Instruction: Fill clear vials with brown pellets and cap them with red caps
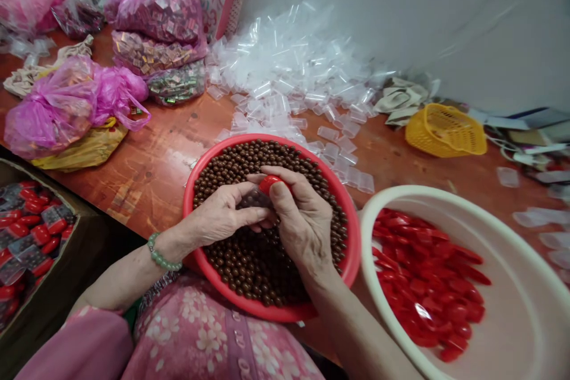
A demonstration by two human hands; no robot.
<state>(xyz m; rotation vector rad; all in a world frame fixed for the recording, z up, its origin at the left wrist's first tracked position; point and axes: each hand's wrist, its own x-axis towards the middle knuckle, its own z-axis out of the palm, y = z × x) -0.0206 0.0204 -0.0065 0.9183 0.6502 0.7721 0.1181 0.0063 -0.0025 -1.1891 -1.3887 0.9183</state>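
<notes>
My left hand (220, 215), with a green bead bracelet (160, 252) on its wrist, holds a small clear plastic container (255, 198) holding brown balls. My right hand (299, 224) grips a red cap (271, 184) at the container's end, and the two parts touch. Both hands are above a red plastic basin (271, 307) heaped with glossy brown balls (253, 261). Fingers hide part of the container and cap. To the right, a white-rimmed basin (392, 202) holds many loose red caps (427, 285).
A large pile of clear plastic containers (285, 71) lies on the wooden table (164, 172) behind the red basin. Pink bags (53, 107) and bags of wrapped items (155, 18) stand at back left. A yellow basket (445, 130) sits right; a box of filled packs (31, 231) is lower left.
</notes>
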